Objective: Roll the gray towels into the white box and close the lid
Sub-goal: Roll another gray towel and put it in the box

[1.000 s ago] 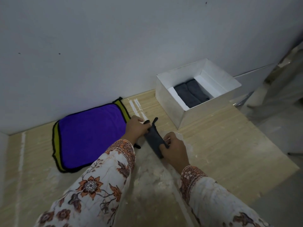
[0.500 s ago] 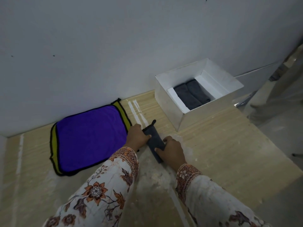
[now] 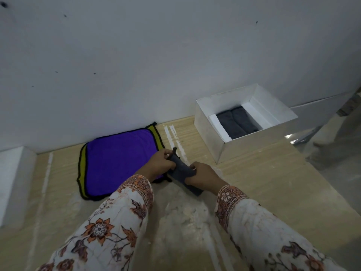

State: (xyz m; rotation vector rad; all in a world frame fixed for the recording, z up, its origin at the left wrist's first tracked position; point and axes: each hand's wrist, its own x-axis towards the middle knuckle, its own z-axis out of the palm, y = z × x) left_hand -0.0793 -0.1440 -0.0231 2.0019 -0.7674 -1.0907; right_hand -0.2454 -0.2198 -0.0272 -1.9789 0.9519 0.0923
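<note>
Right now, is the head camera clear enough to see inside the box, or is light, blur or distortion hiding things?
Head view: dim, flat light; the white box interior is readable, with two rolled gray towels inside. Head view: wide-angle bending at the edges, a bright glare spot right of the box. Head view: left hand and right hand on the dark towel, slightly soft.

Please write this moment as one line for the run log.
step: rolling | left hand + right hand: grip gray towel on table | white box: open, two rolls inside
</note>
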